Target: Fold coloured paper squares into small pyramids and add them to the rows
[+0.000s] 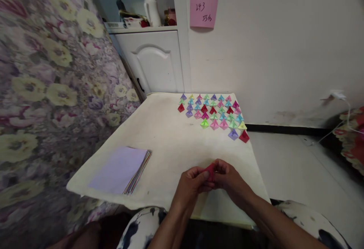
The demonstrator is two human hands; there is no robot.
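Both my hands meet over the near edge of the cream table (170, 135). My left hand (191, 184) and my right hand (229, 178) pinch a small red folded paper piece (209, 172) between their fingertips. Most of the piece is hidden by my fingers. A stack of coloured paper sheets (121, 169) with a lilac sheet on top lies to the left of my hands. At the table's far right, several small folded paper shapes (213, 113) in red, pink, green, blue and purple stand in rows.
A floral bedspread (51, 89) rises along the left of the table. A white cabinet (153, 61) with bottles on top stands behind. A pink note (203, 7) hangs on the wall. Bare floor lies to the right, with a white cable (341, 99).
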